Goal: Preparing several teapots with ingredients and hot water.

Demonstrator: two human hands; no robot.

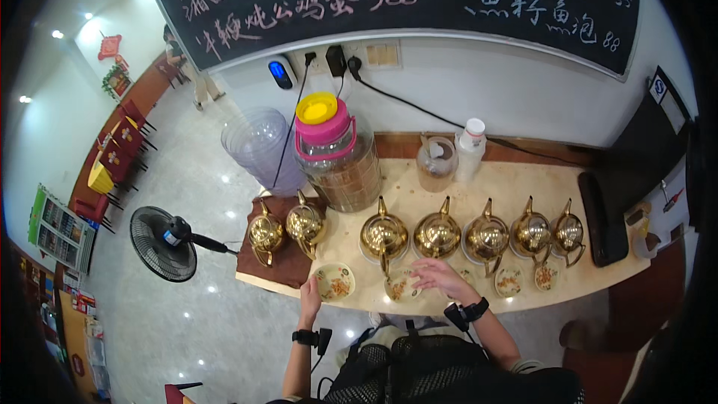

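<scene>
My left hand (310, 297) is at the left rim of a patterned bowl (335, 281) with small orange-brown pieces in it; whether the fingers grip the rim I cannot tell. Fingers spread, my right hand (440, 278) hovers over the right edge of a second such bowl (399, 286). A third bowl (465, 277) lies partly hidden behind that hand. Farther right are two more, a bowl (509, 281) and a smaller-looking bowl (546, 276). Behind them stand several golden teapots (384, 235) in a row. Two other golden teapots, one a nearer-left teapot (266, 234), rest on a brown cloth (280, 275).
A big jar with a pink and yellow lid (322, 118), nested clear plastic containers (258, 146), a small jar (436, 165) and stacked white cups (470, 151) line the table's back. A black fan (165, 241) stands left. A black tray (603, 219) lies right. Another person stands far off.
</scene>
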